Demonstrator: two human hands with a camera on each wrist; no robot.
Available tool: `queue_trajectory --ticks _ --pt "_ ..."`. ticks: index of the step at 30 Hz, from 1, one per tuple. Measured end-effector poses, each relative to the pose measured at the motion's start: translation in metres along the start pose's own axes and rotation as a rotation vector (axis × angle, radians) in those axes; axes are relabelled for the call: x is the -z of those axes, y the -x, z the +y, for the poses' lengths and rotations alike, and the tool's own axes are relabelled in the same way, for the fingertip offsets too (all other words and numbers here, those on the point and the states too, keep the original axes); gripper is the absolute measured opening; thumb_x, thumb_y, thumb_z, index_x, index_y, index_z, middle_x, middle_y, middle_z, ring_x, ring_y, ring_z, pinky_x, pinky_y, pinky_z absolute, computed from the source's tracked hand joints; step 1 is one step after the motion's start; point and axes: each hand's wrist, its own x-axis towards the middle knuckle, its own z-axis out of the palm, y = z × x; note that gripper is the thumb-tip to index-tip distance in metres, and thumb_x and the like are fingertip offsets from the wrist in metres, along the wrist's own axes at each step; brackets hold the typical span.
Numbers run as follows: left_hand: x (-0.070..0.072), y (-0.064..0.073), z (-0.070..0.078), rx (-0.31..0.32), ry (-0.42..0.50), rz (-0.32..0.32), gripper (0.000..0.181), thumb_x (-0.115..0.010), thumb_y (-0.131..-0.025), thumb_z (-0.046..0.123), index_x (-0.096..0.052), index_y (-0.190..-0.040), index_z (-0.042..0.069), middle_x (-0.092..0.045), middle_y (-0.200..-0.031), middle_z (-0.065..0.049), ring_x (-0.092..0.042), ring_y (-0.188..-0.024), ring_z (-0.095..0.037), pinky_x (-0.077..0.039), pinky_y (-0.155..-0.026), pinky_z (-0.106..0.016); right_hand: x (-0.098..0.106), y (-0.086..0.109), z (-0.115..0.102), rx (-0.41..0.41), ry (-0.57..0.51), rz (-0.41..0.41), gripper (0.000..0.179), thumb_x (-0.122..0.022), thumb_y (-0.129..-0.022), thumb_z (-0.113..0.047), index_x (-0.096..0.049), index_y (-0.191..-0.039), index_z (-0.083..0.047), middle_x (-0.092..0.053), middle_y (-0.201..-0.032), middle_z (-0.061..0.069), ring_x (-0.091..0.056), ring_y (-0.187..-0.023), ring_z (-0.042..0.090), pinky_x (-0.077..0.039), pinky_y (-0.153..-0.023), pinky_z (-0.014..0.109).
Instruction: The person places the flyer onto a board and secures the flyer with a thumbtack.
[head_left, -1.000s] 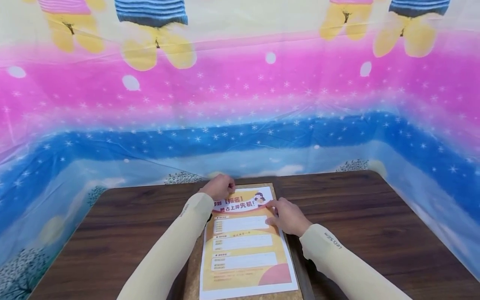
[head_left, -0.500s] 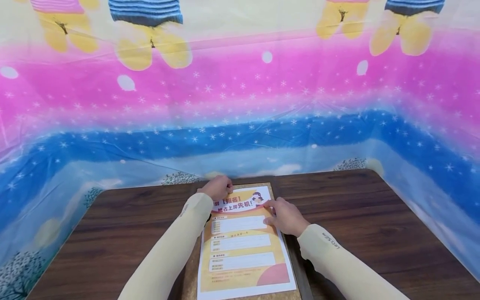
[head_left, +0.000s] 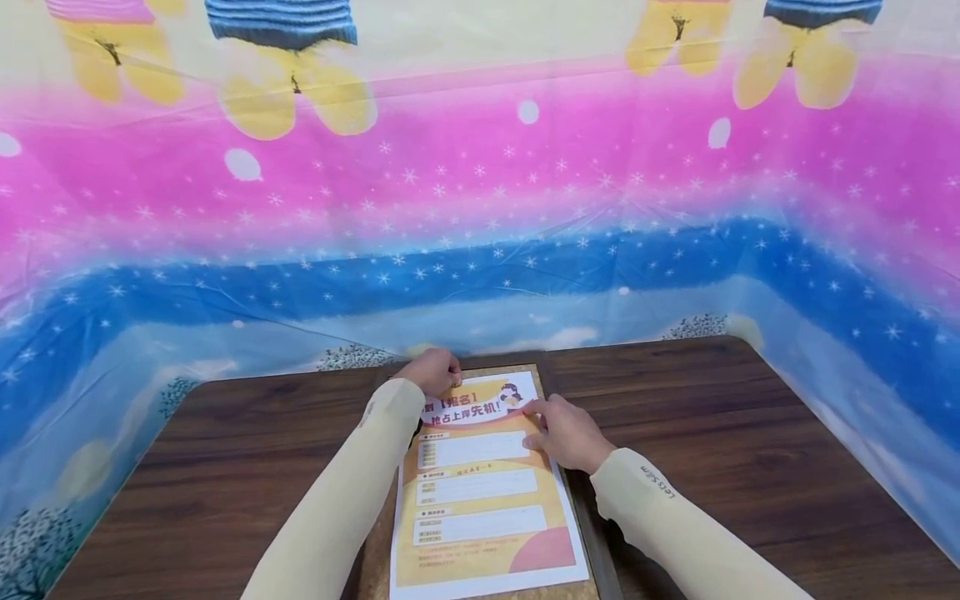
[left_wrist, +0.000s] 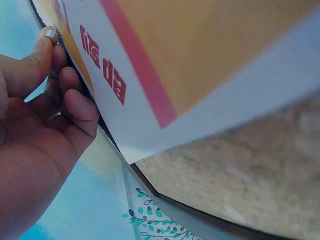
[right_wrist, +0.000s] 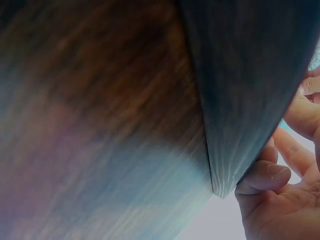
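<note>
A printed paper poster (head_left: 480, 487) with yellow, white and red print lies on a cork board (head_left: 378, 550) with a dark frame (head_left: 600, 542). My left hand (head_left: 433, 372) is at the poster's top edge, fingers curled in. In the left wrist view, its thumb and fingertips pinch a small whitish piece (left_wrist: 51, 34) that looks like a pushpin. My right hand (head_left: 573, 433) rests at the poster's upper right edge, index finger and thumb spread on the paper. In the right wrist view, the fingers (right_wrist: 267, 175) show beside the frame's edge.
The board lies on a dark brown wooden table (head_left: 697, 425), its far end near the table's back edge. Behind and around the table hangs a pink and blue printed cloth (head_left: 480, 208). Both forearms wear cream sleeves (head_left: 360, 475).
Both hands keep nearly the same place on the poster. The whole head view has shifted slightly, with the scene sliding a little to the left.
</note>
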Motion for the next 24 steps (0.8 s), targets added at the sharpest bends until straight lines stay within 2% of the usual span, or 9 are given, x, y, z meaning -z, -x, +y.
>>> queue_trajectory --ticks 10,24 --pt "-0.0016 -0.0025 -0.0006 -0.011 -0.006 0.035 0.014 -0.055 -0.096 0.012 -0.067 -0.088 0.009 -0.059 -0.078 -0.005 -0.054 -0.071 -0.019 -0.043 -0.065 -0.033 0.0007 -0.0001 -0.0014 0.003 0.006 -0.002 0.045 -0.074 -0.084 -0.019 -0.059 -0.126 -0.011 -0.047 -0.084 0.003 -0.045 -0.069 0.019 -0.039 -0.060 0.033" --pt "-0.0027 -0.0039 -0.0051 0.015 0.042 0.022 0.018 -0.054 -0.097 0.015 -0.064 -0.083 0.010 -0.059 -0.077 -0.006 -0.055 -0.070 -0.020 -0.044 -0.064 -0.034 0.0002 0.0003 -0.0025 -0.004 0.015 0.007 0.046 -0.074 -0.083 -0.019 -0.059 -0.126 -0.011 -0.047 -0.084 0.003 -0.045 -0.069 0.018 -0.039 -0.061 0.033"
